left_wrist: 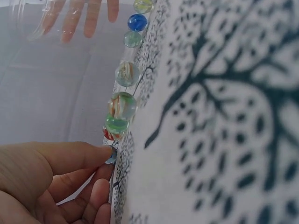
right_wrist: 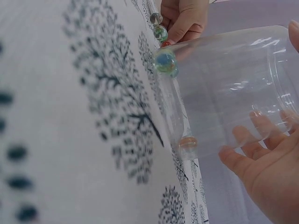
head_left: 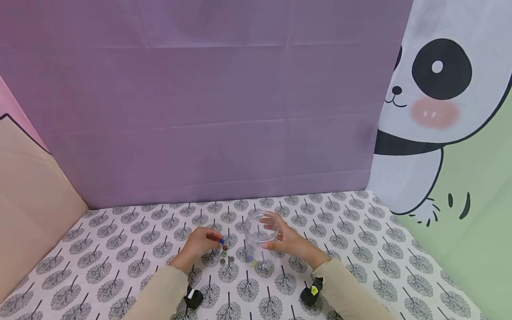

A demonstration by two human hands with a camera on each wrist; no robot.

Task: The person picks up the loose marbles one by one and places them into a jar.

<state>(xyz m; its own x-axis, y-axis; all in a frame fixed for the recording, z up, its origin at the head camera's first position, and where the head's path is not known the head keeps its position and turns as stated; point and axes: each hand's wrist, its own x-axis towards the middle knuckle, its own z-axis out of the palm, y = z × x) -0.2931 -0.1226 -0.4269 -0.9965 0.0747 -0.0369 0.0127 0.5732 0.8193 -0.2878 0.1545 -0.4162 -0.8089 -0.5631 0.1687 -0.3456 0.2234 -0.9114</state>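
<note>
My left hand [head_left: 202,243] pinches a blue marble [head_left: 222,241] between thumb and fingertips, low over the cloth; in the left wrist view the thumb covers part of that marble [left_wrist: 111,154]. A short line of loose marbles lies just beside it, with a red-brown one [head_left: 225,247] nearest, then a green one [head_left: 224,254] and others closer to me. A clear, lidless jar [head_left: 262,242] stands upright to their right. My right hand [head_left: 290,242] holds the jar from its right side, fingers behind and thumb in front. Several marbles lie at its bottom, including an orange-streaked one [right_wrist: 188,142].
A white cloth [head_left: 248,289] printed with dark trees covers the table. A purple curtain [head_left: 212,111] hangs along the back edge. A panda-printed panel [head_left: 432,115] rises on the right and a beige panel [head_left: 36,209] on the left.
</note>
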